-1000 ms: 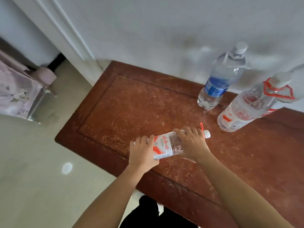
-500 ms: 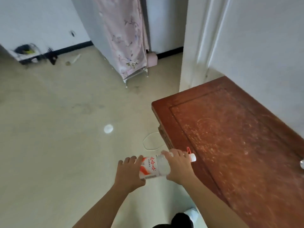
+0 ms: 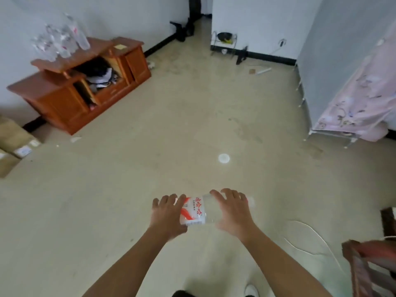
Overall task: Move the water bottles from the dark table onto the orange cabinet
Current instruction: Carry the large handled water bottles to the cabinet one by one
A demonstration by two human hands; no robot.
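You are in a sparsely furnished room of a private home. Evidence: a low orange cabinet [image 3: 64, 99] stands against the white wall, its open middle bay stuffed with dark and white clutter, with clear bottles [image 3: 60, 42] grouped on its raised top. At your right stands a fabric wardrobe [image 3: 360, 99] with a pink floral cover on a thin metal frame. Labelled cardboard boxes [image 3: 15, 142] sit at far left. A small wire rack [image 3: 225, 39] holds a dark bowl by the far wall. The pale floor [image 3: 171, 136] is scuffed, black skirting [image 3: 158, 45] lines the walls, and a doorway [image 3: 199, 9] opens beyond.

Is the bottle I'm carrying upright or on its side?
On its side: the bottle lies crosswise, left hand gripping its base, right hand gripping its neck end.
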